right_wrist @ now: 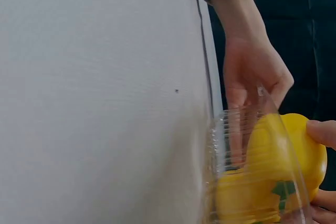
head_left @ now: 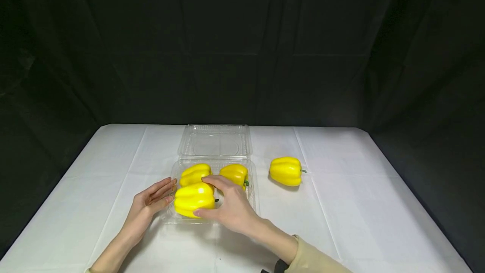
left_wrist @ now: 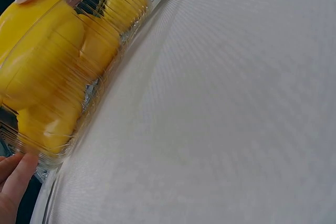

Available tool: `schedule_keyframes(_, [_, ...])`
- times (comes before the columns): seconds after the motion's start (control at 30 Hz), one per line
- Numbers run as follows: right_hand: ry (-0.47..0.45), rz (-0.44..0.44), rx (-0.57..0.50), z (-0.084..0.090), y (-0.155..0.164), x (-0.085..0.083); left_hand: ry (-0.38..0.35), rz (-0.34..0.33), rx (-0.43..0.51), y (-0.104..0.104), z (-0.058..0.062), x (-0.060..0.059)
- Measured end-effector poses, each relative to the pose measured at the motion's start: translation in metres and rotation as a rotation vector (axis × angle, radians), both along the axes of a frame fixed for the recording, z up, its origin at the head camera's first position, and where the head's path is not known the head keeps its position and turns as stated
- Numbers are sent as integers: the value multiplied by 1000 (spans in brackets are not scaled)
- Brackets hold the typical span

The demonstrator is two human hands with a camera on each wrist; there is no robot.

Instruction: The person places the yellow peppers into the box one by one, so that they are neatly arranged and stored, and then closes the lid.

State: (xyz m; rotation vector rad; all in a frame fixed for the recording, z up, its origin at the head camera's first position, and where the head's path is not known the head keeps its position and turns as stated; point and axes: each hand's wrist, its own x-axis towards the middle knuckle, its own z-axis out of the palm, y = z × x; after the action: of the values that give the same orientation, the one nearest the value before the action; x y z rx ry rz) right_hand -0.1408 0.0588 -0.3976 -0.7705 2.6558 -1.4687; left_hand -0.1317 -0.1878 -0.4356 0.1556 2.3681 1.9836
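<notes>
A yellow bell pepper is held in my right hand, thumb at its near side and fingers over its top. It is over the front of a clear plastic container, with its dark stem toward the right. Two more yellow peppers lie behind it in the container, one at the back left and one at the back right. My left hand is at the container's left side, fingers extended; in the left wrist view its fingertips are right at the ribbed wall.
The container's clear lid lies folded back behind it. Another yellow pepper rests on its side on the white-covered table, to the right. Black curtains stand at the back and both sides.
</notes>
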Motion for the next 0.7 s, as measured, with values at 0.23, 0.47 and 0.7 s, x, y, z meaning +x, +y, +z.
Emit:
schedule_keyframes(0.23, [24, -13, 65, -3, -3, 2, -1, -4, -9, -1, 0, 1])
schedule_keyframes(0.47, [39, -16, 102, -7, -5, 3, -2, -9, 7, -2, 1, 1])
schedule_keyframes(0.7, [62, -5, 119, -10, -5, 2, -13, -5, 9, -2, 1, 1])
